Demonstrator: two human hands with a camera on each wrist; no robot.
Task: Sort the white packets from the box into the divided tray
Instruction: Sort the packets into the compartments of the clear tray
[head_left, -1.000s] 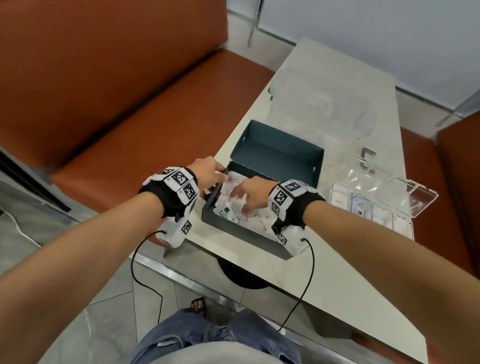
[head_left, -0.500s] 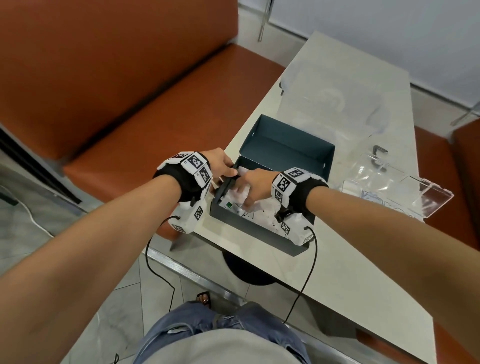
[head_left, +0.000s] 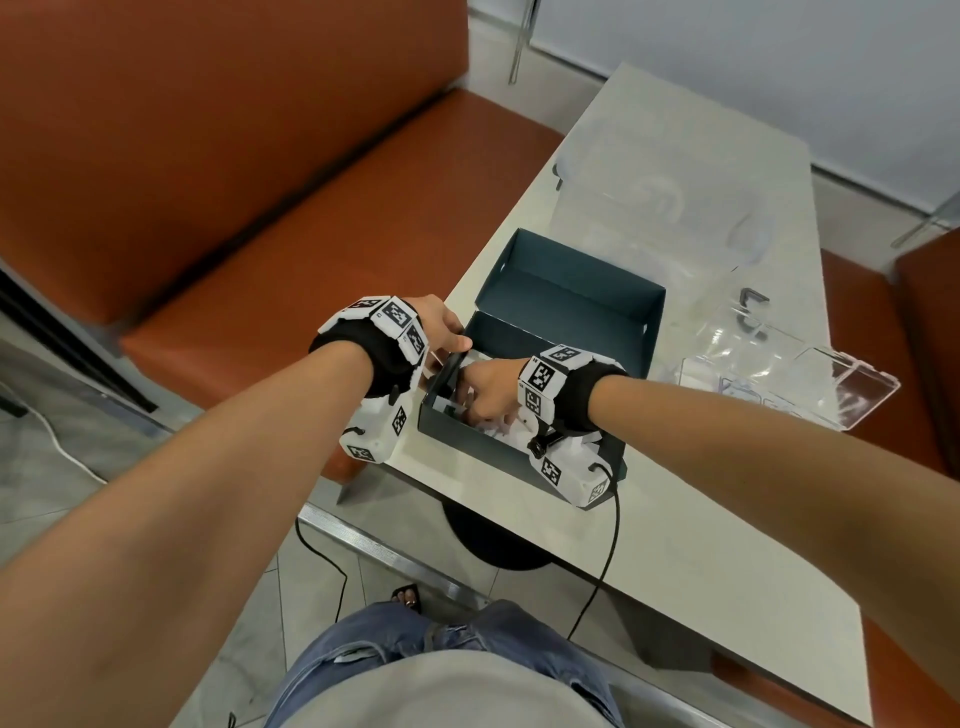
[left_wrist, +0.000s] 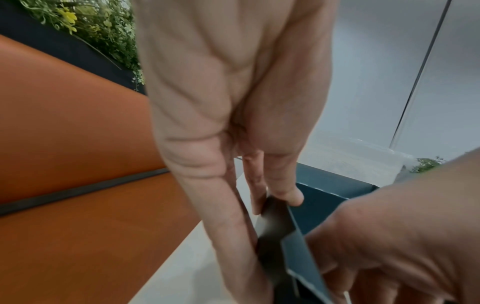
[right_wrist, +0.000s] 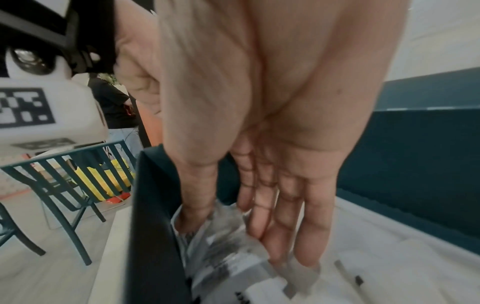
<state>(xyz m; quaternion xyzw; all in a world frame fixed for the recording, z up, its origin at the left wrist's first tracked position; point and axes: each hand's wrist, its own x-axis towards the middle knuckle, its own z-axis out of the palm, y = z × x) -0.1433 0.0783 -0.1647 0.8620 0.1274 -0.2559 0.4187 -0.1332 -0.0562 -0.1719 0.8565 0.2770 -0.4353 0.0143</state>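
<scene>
The dark teal box (head_left: 566, 332) is being steadied at its left wall by the left hand (head_left: 439, 325); thumb inside, fingers (left_wrist: 257, 185) outside, the wall being pinched between them in the left wrist view. The right hand (head_left: 488, 387) is being pushed down into the near-left corner of the box, onto the heap of white packets (head_left: 519, 426). In the right wrist view a crumpled white packet (right_wrist: 226, 242) is being closed on between the thumb and the extended fingers (right_wrist: 309, 236); grip partly closed, fingers only slightly bent, and a firm hold cannot be told through the blur. The packets are lying inside the box, none being lifted clear of it.

Compared with the earlier frames, the right hand is being seen deeper in the box and nearer the left wall, fewer packets being left visible around it. The left hand is being kept on the same wall. The clear divided tray (head_left: 789, 379) is lying at the right on the table (head_left: 675, 545), well apart from both hands, with its lid open; its contents are too faint to be made out now
</scene>
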